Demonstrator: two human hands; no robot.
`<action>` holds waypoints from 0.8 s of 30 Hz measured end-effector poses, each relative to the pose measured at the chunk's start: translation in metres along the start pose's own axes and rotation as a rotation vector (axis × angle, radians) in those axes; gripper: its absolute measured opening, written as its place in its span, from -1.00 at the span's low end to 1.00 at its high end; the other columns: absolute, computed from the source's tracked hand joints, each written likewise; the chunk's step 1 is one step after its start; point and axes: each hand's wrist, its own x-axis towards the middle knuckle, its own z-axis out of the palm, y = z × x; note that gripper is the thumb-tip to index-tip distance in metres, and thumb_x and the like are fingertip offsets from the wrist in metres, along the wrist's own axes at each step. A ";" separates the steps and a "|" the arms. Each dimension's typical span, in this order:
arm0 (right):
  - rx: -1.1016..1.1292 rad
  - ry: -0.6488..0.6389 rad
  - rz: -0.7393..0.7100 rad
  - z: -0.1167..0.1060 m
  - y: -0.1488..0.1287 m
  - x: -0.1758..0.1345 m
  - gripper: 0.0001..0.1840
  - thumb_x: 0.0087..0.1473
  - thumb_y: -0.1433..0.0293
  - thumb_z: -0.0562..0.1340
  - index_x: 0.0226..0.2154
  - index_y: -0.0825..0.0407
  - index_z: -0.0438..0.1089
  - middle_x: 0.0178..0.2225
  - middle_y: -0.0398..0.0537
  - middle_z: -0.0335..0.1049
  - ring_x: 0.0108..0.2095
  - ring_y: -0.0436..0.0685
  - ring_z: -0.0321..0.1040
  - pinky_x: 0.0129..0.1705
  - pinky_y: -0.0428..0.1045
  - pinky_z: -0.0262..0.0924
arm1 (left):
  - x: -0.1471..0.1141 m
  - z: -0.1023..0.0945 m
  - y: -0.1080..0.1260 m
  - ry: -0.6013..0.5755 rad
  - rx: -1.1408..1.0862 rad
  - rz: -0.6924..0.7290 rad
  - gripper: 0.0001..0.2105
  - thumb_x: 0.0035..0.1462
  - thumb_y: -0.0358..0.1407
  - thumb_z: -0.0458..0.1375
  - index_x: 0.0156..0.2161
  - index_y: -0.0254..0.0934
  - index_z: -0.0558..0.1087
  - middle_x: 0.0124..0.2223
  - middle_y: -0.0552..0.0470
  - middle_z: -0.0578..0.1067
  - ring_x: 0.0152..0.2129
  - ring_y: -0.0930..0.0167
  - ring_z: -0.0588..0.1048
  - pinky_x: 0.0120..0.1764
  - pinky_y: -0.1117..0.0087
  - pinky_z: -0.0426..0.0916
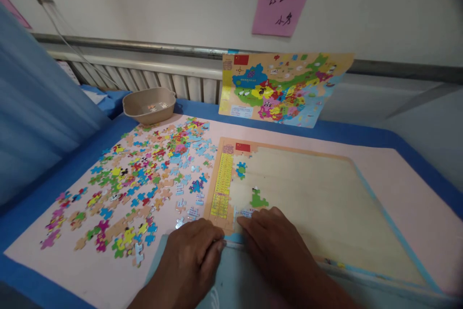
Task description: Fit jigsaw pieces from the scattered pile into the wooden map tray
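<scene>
Steady the jigsaw tray (318, 193) with the left hand (193, 248), pressing light-blue text pieces (246, 213) flat with the right hand (269, 234) — cannot tell either grip's closure.

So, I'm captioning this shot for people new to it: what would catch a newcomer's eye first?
Probably the bright spread of loose jigsaw pieces across the left of the pale pink sheet. Next, the colourful map of China standing up at the back, and in front of it the mostly bare puzzle tray, with the left hand at its near left corner and the right hand at its near edge.
</scene>
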 end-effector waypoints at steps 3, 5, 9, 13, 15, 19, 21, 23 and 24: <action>-0.010 -0.028 0.000 0.002 -0.003 -0.001 -0.77 0.28 0.55 0.17 -0.21 -0.02 0.51 -0.37 -0.09 0.47 -0.32 0.17 0.34 -0.13 0.10 0.07 | 0.000 0.000 0.000 -0.004 0.002 0.001 -0.81 0.39 -0.37 0.07 -0.23 -0.18 0.52 -0.37 0.09 0.55 -0.43 0.38 0.54 -0.38 0.35 0.39; -0.007 -0.057 0.001 0.001 -0.004 -0.001 -0.77 0.30 0.54 0.17 -0.19 -0.03 0.52 -0.36 -0.09 0.48 -0.31 0.17 0.34 -0.11 0.10 0.09 | 0.000 0.000 0.000 -0.004 -0.001 0.003 -0.80 0.39 -0.37 0.06 -0.24 -0.18 0.52 -0.37 0.08 0.55 -0.43 0.38 0.54 -0.38 0.35 0.39; 0.012 -0.086 -0.003 -0.002 -0.003 0.001 -0.77 0.30 0.53 0.17 -0.15 -0.03 0.52 -0.34 -0.09 0.50 -0.29 0.17 0.36 -0.09 0.11 0.11 | 0.000 -0.001 0.000 -0.004 -0.001 0.007 -0.80 0.39 -0.37 0.06 -0.23 -0.18 0.51 -0.37 0.09 0.55 -0.43 0.38 0.54 -0.38 0.35 0.38; 0.008 -0.067 -0.006 0.000 -0.003 0.000 -0.77 0.28 0.55 0.18 -0.15 -0.02 0.52 -0.35 -0.09 0.50 -0.30 0.16 0.36 -0.09 0.10 0.12 | 0.000 0.000 -0.001 0.003 -0.016 0.005 -0.80 0.39 -0.38 0.06 -0.23 -0.18 0.52 -0.37 0.09 0.55 -0.43 0.39 0.54 -0.38 0.36 0.36; 0.004 -0.060 -0.007 0.001 -0.004 -0.001 -0.77 0.30 0.54 0.17 -0.15 -0.02 0.52 -0.36 -0.09 0.49 -0.31 0.17 0.36 -0.11 0.10 0.12 | -0.001 0.000 -0.001 -0.004 -0.028 -0.005 -0.80 0.39 -0.37 0.06 -0.23 -0.18 0.52 -0.36 0.08 0.55 -0.42 0.39 0.54 -0.36 0.36 0.36; -0.008 -0.037 -0.024 0.002 -0.002 0.000 -0.77 0.28 0.55 0.17 -0.15 -0.01 0.51 -0.35 -0.09 0.51 -0.32 0.17 0.37 -0.11 0.09 0.12 | -0.001 -0.001 0.000 -0.006 -0.036 -0.021 -0.80 0.39 -0.37 0.06 -0.22 -0.17 0.53 -0.35 0.09 0.56 -0.41 0.40 0.54 -0.35 0.36 0.37; 0.002 0.024 -0.035 0.000 -0.001 0.001 -0.77 0.30 0.55 0.15 -0.18 -0.01 0.50 -0.37 -0.09 0.49 -0.33 0.16 0.36 -0.12 0.09 0.12 | 0.000 -0.002 0.000 -0.006 -0.039 -0.021 -0.80 0.39 -0.37 0.06 -0.22 -0.17 0.53 -0.36 0.09 0.56 -0.41 0.41 0.54 -0.35 0.37 0.36; 0.037 0.128 -0.054 -0.002 -0.002 0.002 -0.74 0.36 0.52 0.10 -0.22 0.00 0.49 -0.40 -0.09 0.46 -0.35 0.15 0.34 -0.14 0.08 0.13 | -0.001 -0.002 0.000 -0.002 -0.052 -0.018 -0.80 0.39 -0.36 0.06 -0.22 -0.17 0.54 -0.35 0.09 0.57 -0.41 0.41 0.55 -0.35 0.38 0.36; 0.064 0.174 -0.071 -0.004 -0.004 0.001 -0.73 0.39 0.50 0.08 -0.24 0.00 0.48 -0.40 -0.09 0.45 -0.35 0.14 0.33 -0.14 0.08 0.15 | -0.001 -0.002 -0.001 0.002 -0.059 -0.017 -0.80 0.40 -0.36 0.06 -0.21 -0.16 0.54 -0.34 0.09 0.57 -0.40 0.42 0.56 -0.34 0.38 0.36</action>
